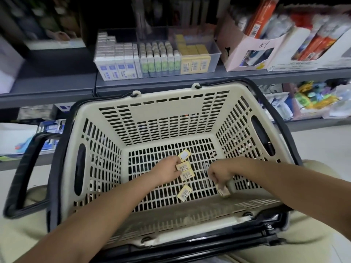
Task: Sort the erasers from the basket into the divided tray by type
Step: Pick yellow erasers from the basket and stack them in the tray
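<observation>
A cream slotted basket [163,111] rests on my lap. On its floor lie several small yellow boxed erasers [184,192]. My left hand [167,168] pinches a yellow eraser [183,166] at the basket's middle, with another yellow eraser [184,155] touching its fingertips. My right hand [220,172] grips a pale eraser [224,191] near the basket's right front corner. The clear divided tray [214,54] stands on the shelf ahead, holding rows of white-blue, green and yellow erasers.
The basket's black handles [24,168] lie folded out to the left and front. A pink cardboard box [245,50] and a white display box [303,52] stand right of the tray. More stationery fills the lower shelf [303,103].
</observation>
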`<state>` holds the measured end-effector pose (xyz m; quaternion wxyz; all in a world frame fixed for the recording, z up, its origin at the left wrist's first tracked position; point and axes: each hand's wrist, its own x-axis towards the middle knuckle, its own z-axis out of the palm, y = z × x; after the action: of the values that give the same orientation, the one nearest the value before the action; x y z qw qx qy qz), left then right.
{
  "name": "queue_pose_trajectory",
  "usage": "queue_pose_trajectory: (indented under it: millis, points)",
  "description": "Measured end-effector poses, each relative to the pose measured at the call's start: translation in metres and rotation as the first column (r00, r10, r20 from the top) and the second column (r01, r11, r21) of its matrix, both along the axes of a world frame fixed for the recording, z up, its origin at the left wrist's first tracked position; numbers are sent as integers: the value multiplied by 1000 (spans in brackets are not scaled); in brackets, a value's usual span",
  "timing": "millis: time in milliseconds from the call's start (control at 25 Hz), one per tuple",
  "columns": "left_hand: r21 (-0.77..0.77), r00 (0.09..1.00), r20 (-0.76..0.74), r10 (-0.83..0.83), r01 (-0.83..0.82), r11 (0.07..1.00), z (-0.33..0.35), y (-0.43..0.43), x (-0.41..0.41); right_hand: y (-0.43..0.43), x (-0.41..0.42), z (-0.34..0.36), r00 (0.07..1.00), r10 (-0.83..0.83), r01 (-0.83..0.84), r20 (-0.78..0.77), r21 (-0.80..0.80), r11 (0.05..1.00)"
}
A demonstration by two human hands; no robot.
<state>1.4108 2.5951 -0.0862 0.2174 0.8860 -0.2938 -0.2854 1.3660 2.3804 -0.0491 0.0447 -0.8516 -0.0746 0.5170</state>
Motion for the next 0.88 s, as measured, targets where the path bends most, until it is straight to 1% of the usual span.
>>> queue_pose_trajectory:
  millis: [80,120,160,200,240,280,320,360,400,440,480,520,560,600,680,760,800,840,880]
  points:
    - [-30,995,-18,95,-96,995,2,-8,-1,4,9,6,982,-184,178,33,137,975]
    - [-64,986,-84,145,-151,987,5,-12,-2,7,14,9,960,-279,264,37,221,939]
    - [-107,958,-217,186,-213,971,8,-15,-1,13,18,12,930,-366,341,30,303,890]
    - [-144,895,-395,207,-283,948,10,-18,-1,20,23,14,891,-454,418,7,381,825]
    - [-155,794,-569,213,-357,921,13,-19,-1,27,27,14,837,-546,499,-35,456,736]
    - [-138,685,-695,219,-426,894,14,-18,-2,32,31,12,785,-617,554,-59,512,656]
    - [-109,607,-758,240,-480,871,14,-16,0,37,35,10,746,-664,575,-49,549,607]
    - [-81,565,-779,274,-523,848,13,-12,2,39,39,6,731,-682,554,28,559,617]
    - [-62,537,-783,312,-567,821,12,-8,6,38,43,2,731,-661,499,165,531,685]
    - [-51,509,-787,349,-618,785,12,-5,11,36,46,-3,748,-578,412,325,455,790]
    - [-49,477,-794,378,-669,742,13,-1,15,34,48,-8,778,-451,311,439,355,882]
    - [-49,443,-802,401,-717,695,14,3,20,33,49,-14,814,-327,217,481,270,938]
    - [-47,408,-811,419,-760,649,15,7,24,34,48,-20,843,-235,141,483,223,964]
    - [-45,375,-821,430,-794,606,15,11,29,36,47,-25,862,-165,77,480,199,977]
    - [-36,323,-836,443,-838,544,14,16,36,39,46,-27,859,-56,-27,509,154,988]
    - [-14,273,-840,468,-875,484,14,20,41,37,48,-25,846,-31,-63,533,157,986]
    - [-2,240,-848,472,-893,451,15,20,44,35,49,-22,848,-80,-32,523,202,979]
    - [5,212,-861,463,-906,424,14,21,45,34,51,-18,854,-175,34,490,283,959]
    - [7,198,-872,449,-910,414,14,21,46,34,54,-12,853,-293,121,431,383,916]
